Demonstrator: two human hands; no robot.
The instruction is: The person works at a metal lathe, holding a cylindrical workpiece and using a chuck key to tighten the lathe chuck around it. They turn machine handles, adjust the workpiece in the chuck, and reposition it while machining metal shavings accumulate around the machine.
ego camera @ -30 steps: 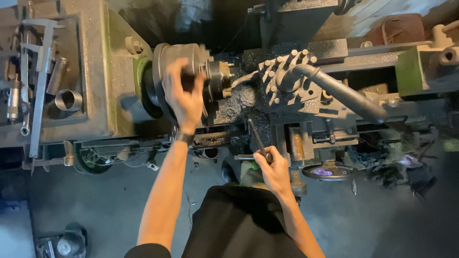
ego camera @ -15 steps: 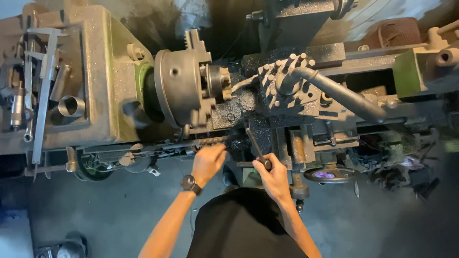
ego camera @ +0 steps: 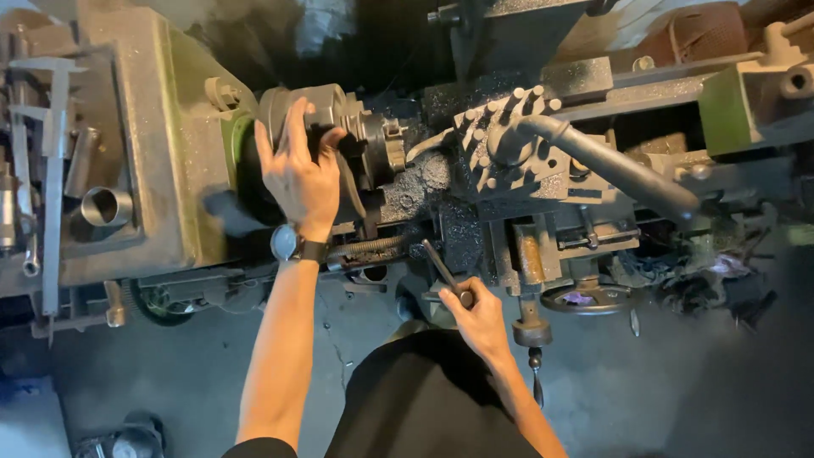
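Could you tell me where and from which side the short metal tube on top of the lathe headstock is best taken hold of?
Grip the metal tube by its outer wall, coming from above. It lies on its side on the headstock top, open mouth toward the camera, so fingers can probably pinch across the round body. Calipers lie close by; the left hand is on the chuck.

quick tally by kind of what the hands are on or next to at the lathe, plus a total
hands: 2, left and right
lathe chuck: 1, under the left hand
dark lever handle: 1, in the right hand
handwheel: 1
wristwatch: 1
total: 6
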